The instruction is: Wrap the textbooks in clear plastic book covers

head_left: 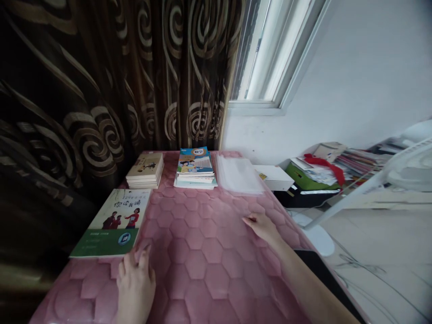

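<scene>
My right hand (262, 226) is over the right side of the pink table, thumb and fingers pinched on the edge of a clear plastic sheet (241, 252). The sheet is so see-through that its outline is hard to follow. On the left, my left hand (135, 281) rests by the lower right corner of a green and cream book (116, 220), fingers a little bent and apart, holding nothing that I can see. Farther back lies a stack of clear plastic covers (239, 175), beside a pile of textbooks with a blue cover (195, 161).
A stack of tan books (145, 168) stands at the back left, by the dark patterned curtain (151, 81). Right of the table are a white box (274, 177), a white fan stand (351, 198) and a green bin of papers (310, 173). A dark flat object (324, 279) lies under my right forearm.
</scene>
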`<state>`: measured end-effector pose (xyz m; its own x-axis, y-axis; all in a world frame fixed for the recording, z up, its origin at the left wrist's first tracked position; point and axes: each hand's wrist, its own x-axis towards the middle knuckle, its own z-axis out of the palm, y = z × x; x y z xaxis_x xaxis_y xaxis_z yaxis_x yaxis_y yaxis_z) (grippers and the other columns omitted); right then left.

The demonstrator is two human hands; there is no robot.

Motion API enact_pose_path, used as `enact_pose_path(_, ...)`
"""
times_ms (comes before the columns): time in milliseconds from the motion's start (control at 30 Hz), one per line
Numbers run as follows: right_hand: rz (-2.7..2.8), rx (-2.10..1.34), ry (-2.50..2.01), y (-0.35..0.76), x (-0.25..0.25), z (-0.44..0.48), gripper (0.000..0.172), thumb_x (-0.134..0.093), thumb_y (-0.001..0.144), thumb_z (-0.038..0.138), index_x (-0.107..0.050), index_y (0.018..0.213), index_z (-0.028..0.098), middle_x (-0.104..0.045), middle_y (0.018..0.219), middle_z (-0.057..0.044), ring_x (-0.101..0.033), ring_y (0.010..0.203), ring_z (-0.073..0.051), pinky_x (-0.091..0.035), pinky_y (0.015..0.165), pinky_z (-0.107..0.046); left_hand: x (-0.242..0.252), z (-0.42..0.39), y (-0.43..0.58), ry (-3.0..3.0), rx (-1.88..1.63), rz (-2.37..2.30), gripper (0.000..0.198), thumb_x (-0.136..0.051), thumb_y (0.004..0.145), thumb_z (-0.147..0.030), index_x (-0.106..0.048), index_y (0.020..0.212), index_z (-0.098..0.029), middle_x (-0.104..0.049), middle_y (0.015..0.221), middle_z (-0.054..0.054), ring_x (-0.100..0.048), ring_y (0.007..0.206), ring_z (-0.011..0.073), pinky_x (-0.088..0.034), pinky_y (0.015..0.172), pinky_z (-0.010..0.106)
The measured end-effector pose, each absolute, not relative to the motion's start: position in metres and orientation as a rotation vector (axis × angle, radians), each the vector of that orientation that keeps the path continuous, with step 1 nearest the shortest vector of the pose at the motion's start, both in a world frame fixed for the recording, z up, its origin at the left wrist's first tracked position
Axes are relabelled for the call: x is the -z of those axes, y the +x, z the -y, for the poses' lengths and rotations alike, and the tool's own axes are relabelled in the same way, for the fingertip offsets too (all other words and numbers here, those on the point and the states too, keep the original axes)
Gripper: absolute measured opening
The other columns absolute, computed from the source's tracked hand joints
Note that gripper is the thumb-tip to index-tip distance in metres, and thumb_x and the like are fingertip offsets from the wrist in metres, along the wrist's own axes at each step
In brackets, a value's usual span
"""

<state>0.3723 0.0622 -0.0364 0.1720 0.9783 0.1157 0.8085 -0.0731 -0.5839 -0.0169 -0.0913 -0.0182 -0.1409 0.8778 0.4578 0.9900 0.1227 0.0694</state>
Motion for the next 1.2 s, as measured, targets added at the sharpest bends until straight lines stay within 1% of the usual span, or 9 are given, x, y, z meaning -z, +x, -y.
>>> enact_pose_path(67, 1.731, -0.484, -1.94, 0.371, 0.038, -0.062, 0.026, -0.06, 0.076, 0.037, -0.064, 0.055, 0.022, -0.063, 0.053, 0.0, -0.058, 0.051, -0.017, -0.029, 0.047, -0.026, 0.008, 0.081, 0.001, -1.923, 0.459, 2.044, 0.04, -0.042, 0.086, -0.01, -0.064, 0.118, -0.018, -0.059, 0.124, 0.019, -0.06, 0.105, 0.0327, -0.052, 0.082, 0.05)
enact_pose_path(167, 1.775, -0.512, -1.935, 0.37, 0.037, -0.064, 0.027, -0.057, 0.078, 0.036, -0.063, 0.056, 0.022, -0.065, 0.056, -0.001, -0.059, 0.055, -0.017, -0.03, 0.049, -0.026, -0.005, 0.055, 0.037, -2.463, 0.463, 1.768, 0.041, -0.044, 0.089, -0.013, -0.061, 0.125, -0.024, -0.054, 0.137, 0.012, -0.053, 0.123, 0.0259, -0.047, 0.099, 0.043)
enact_pose_path(267, 1.798, -0.466, -1.933, 0.371, 0.038, -0.069, 0.027, -0.056, 0.08, 0.035, -0.063, 0.057, 0.021, -0.065, 0.059, -0.002, -0.06, 0.059, -0.018, -0.032, 0.052, -0.026, -0.008, 0.029, 0.072, -2.918, 0.358, 1.509, 0.049, -0.051, 0.09, -0.026, -0.048, 0.138, -0.025, -0.041, 0.151, 0.008, -0.034, 0.14, 0.0252, -0.032, 0.113, 0.046)
enact_pose_path(400, 1.802, -0.4, -2.0, 0.377, 0.043, -0.072, 0.025, -0.056, 0.081, 0.034, -0.065, 0.062, 0.021, -0.066, 0.061, -0.002, -0.059, 0.059, -0.018, -0.033, 0.053, -0.026, 0.006, 0.015, 0.095, -3.078, 0.186, 1.513, 0.069, -0.049, 0.09, -0.047, -0.028, 0.149, -0.018, -0.021, 0.158, 0.014, -0.015, 0.146, 0.0301, -0.015, 0.117, 0.056)
enact_pose_path(533, 1.8, -0.364, -2.122, 0.377, 0.041, -0.068, 0.021, -0.055, 0.085, 0.034, -0.071, 0.076, 0.022, -0.069, 0.072, -0.005, -0.063, 0.067, -0.021, -0.039, 0.058, -0.029, 0.026, 0.022, 0.098, -3.012, 0.173, 1.577, 0.074, -0.046, 0.091, -0.049, -0.018, 0.152, -0.018, -0.005, 0.159, 0.014, -0.006, 0.147, 0.0314, -0.01, 0.116, 0.058)
enact_pose_path(700, 1.836, 0.146, -2.139, 0.332, 0.022, -0.055, 0.033, -0.049, 0.089, 0.029, -0.067, 0.112, 0.013, -0.066, 0.113, -0.022, -0.061, 0.102, -0.034, -0.045, 0.081, -0.042, 0.035, 0.026, 0.098, -2.96, 0.287, 1.526, 0.073, -0.043, 0.092, -0.052, -0.017, 0.152, -0.02, -0.008, 0.16, 0.013, -0.008, 0.147, 0.0302, -0.012, 0.116, 0.057)
enact_pose_path(900, 2.453, -0.059, -1.469, 0.265, 0.034, -0.042, 0.045, -0.035, 0.098, 0.04, -0.049, 0.139, 0.027, -0.043, 0.149, -0.004, -0.035, 0.138, -0.026, -0.027, 0.112, -0.049, 0.034, 0.024, 0.092, -3.004, 0.298, 1.521, 0.069, -0.038, 0.092, -0.058, -0.033, 0.148, -0.018, -0.03, 0.155, 0.015, -0.023, 0.144, 0.0291, -0.014, 0.118, 0.054)
enact_pose_path(1067, 2.539, -0.083, -1.478, 0.265, 0.049, -0.042, 0.05, -0.032, 0.099, 0.045, -0.039, 0.146, 0.028, -0.031, 0.154, -0.003, -0.025, 0.143, -0.025, -0.02, 0.115, -0.052, 0.034, 0.022, 0.047, -2.967, 0.297, 1.461, 0.06, -0.043, 0.094, -0.046, -0.023, 0.15, -0.033, -0.027, 0.157, 0.005, -0.02, 0.145, 0.024, -0.014, 0.117, 0.056)
enact_pose_path(1200, 2.565, -0.098, -1.474, 0.268, 0.046, -0.043, 0.053, -0.032, 0.098, 0.047, -0.036, 0.147, 0.026, -0.026, 0.156, -0.003, -0.022, 0.144, -0.026, -0.019, 0.115, -0.054, 0.023, 0.009, 0.012, -2.78, 0.251, 1.733, 0.053, -0.041, 0.095, -0.041, -0.035, 0.146, -0.029, -0.027, 0.157, 0.007, -0.02, 0.145, 0.0278, -0.016, 0.115, 0.059)
